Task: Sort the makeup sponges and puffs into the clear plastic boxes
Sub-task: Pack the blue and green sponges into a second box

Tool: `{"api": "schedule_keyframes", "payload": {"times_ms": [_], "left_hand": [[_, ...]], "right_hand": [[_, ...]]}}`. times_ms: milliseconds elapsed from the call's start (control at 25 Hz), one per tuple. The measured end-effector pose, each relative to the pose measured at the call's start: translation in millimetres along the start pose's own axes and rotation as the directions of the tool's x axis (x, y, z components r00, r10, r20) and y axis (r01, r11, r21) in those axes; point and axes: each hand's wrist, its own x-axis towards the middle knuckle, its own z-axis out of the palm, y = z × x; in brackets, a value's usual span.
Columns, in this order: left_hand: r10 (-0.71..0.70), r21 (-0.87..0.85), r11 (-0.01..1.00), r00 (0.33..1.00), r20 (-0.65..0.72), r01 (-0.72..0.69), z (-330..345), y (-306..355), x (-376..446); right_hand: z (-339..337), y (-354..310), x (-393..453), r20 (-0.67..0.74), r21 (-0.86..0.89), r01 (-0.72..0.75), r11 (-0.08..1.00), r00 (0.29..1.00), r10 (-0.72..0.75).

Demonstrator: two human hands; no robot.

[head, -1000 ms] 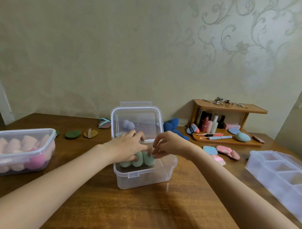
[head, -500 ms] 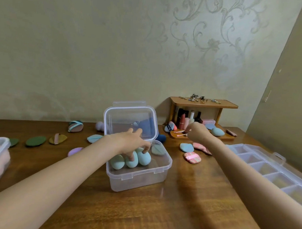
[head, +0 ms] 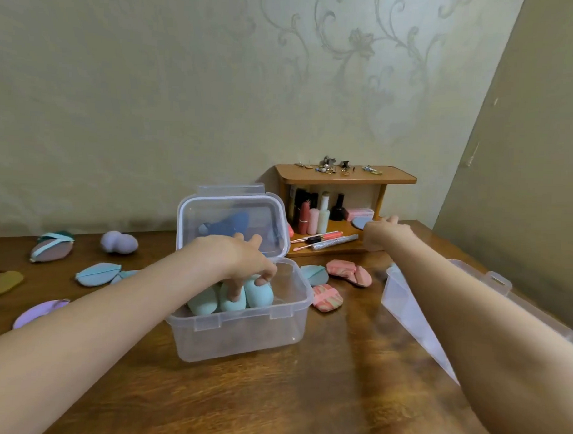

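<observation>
A clear plastic box (head: 242, 316) stands open mid-table, its lid (head: 235, 195) upright behind. Three teal sponges (head: 259, 293) stand side by side inside. My left hand (head: 238, 259) reaches into the box, fingers spread and fingertips pressed on the sponges. My right hand (head: 385, 233) is stretched to the lower tier of the wooden shelf (head: 345, 176), beside a blue puff (head: 359, 223); what lies under its palm is hidden. Pink puffs (head: 348, 271) and a teal puff (head: 314, 275) lie just right of the box.
A clear compartment box (head: 405, 302) sits at the right under my forearm. A lavender sponge (head: 118, 242) and several flat puffs (head: 98, 274) lie on the left. Dark blue sponges (head: 229, 226) show through the lid. Bottles and pens crowd the shelf.
My right hand left the box and moved right and back to the shelf. My left hand stayed on the teal sponges. The view turned right, so the left-hand box is out of frame.
</observation>
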Motion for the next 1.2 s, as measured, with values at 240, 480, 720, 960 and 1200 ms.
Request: {"api": "schedule_keyframes", "payload": {"times_ms": [240,480,720,960,1200], "left_hand": [[-0.037,0.034,0.999,0.997,-0.064,0.039,9,0,9],[-0.090,0.019,0.996,0.990,-0.108,0.093,12,7,0],[-0.093,0.081,0.990,0.961,-0.260,0.118,27,11,-35],[-0.091,0.044,0.993,0.960,-0.265,0.106,38,6,-73],[-0.053,-0.028,0.999,0.954,-0.294,0.047,46,1,-90]], "right_hand": [[4,-9,8,-0.054,0.032,0.010,0.999,0.999,-0.008],[-9,-53,-61,-0.573,0.430,0.330,0.841,0.819,-0.029],[-18,-66,-147,-0.517,0.658,0.694,0.293,0.699,-0.494],[-6,-73,-186,-0.445,0.542,0.707,0.455,0.700,-0.558],[-25,-74,-186,-0.299,0.356,0.715,0.601,0.697,-0.652]]}}
